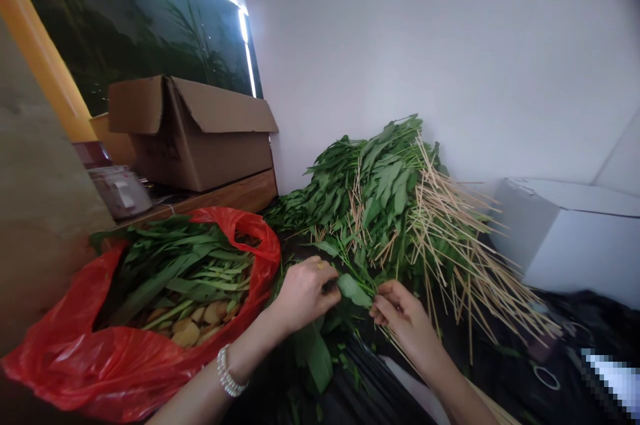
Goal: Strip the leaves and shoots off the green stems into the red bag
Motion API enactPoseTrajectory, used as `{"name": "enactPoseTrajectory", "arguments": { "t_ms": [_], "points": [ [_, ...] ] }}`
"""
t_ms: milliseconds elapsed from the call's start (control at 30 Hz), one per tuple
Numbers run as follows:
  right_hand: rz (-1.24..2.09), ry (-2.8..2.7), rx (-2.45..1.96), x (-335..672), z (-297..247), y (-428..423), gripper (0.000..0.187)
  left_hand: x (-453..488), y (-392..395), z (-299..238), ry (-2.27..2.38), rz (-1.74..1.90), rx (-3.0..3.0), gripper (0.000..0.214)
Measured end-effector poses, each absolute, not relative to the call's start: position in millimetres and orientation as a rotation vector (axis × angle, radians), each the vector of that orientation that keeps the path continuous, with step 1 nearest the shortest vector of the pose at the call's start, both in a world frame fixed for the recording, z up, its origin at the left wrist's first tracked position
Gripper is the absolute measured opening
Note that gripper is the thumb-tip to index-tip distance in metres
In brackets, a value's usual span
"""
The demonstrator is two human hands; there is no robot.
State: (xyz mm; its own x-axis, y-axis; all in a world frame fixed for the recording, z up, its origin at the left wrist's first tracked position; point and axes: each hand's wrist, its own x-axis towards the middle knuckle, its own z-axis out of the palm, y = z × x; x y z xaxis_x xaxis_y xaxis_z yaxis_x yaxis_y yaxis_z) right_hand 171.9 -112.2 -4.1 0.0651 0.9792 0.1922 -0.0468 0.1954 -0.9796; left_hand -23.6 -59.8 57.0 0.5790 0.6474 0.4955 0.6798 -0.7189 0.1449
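My left hand [305, 295], with a ring on it and a beaded bracelet at the wrist, pinches a leafy green stem. My right hand [405, 322] closes on the same sprig near a broad leaf [353, 290], and thin pale sticks run past its fingers. Just behind both hands rises a large heap of long-leaved greens [375, 185], with many straw-coloured sticks [450, 245] fanning out to the right. To the left of my left hand, a red plastic bag [260, 248] holds more greens and pale rounded slices [200, 318].
A cardboard box [193, 135] with raised flaps sits on a wooden shelf [235, 195] at the back left. A white box [565, 238] stands on the right against the white wall [450, 32]. Black plastic sheeting [370, 378] lies beneath the greens.
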Motion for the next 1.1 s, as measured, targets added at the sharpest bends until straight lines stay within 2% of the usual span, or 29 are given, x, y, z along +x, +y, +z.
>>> {"name": "enactPoseTrajectory", "arguments": {
  "t_ms": [133,233,333,400,533,733,967,1100],
  "points": [
    [0.998,-1.24,-1.028,167.9,-1.7,-113.2,0.028,-22.4,-51.0,53.2,-1.507,-1.316,-2.799,0.013],
    [0.966,-1.201,-1.048,173.6,2.0,-112.8,0.029,-32.4,-34.7,53.5,-1.814,-1.898,-2.636,0.013],
    [0.932,-1.113,-1.073,182.6,4.9,-111.8,0.031,-49.2,-20.6,59.2,-1.837,-2.391,-2.35,0.018],
    [0.955,-1.099,-1.06,185.4,5.3,-111.6,0.029,-57.7,-17.4,63.3,-1.773,-2.467,-2.386,0.023],
    [1.039,-1.093,-1.035,182.8,3.0,-112.2,0.029,-61.5,-22.9,68.5,-1.671,-2.371,-2.647,0.031],
    [1.041,-1.077,-1.039,180.8,0.8,-111.6,0.032,-49.9,-39.3,70.6,-1.566,-2.194,-2.762,0.027],
    [1.026,-1.091,-1.047,180.6,-0.6,-111.0,0.03,-26.5,-62.0,52.6,-1.555,-1.313,-2.986,0.028],
    [1.011,-1.113,-1.04,180.4,-0.9,-110.8,0.029,-19.8,-62.5,43.8,-1.396,-1.01,-3.036,0.022]
  ]
}}
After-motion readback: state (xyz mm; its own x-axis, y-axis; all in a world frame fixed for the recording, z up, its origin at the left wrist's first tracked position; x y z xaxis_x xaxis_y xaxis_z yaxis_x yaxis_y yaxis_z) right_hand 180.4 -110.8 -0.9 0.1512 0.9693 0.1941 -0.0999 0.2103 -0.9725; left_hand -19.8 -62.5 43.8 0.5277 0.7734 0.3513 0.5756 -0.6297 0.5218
